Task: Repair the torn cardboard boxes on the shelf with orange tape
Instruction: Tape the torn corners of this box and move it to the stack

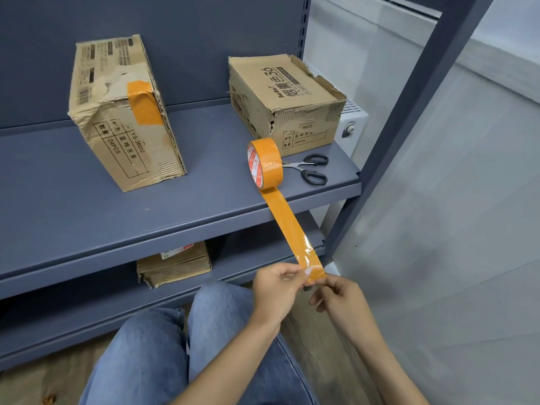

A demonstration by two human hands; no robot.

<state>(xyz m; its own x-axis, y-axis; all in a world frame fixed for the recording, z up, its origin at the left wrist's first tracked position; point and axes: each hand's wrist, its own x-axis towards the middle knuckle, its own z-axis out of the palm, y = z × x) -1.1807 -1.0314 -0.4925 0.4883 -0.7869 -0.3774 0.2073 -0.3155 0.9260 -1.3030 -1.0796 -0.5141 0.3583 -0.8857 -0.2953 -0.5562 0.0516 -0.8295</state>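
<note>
An orange tape roll [265, 162] stands on edge on the grey shelf [204, 200]. A long strip [292, 226] runs from it down past the shelf's front edge. My left hand [277, 290] and my right hand [339, 299] both pinch the strip's free end. A tall torn cardboard box [117, 118] stands at the left with an orange tape patch [143, 103] over its top edge. A lower torn box [280, 103] sits at the right, its front top edge ragged.
Black-handled scissors [312, 168] lie on the shelf between the roll and the right box. A flattened cardboard box [174, 263] lies on the lower shelf. A grey upright post [409, 121] stands at the right. My knees in jeans are below.
</note>
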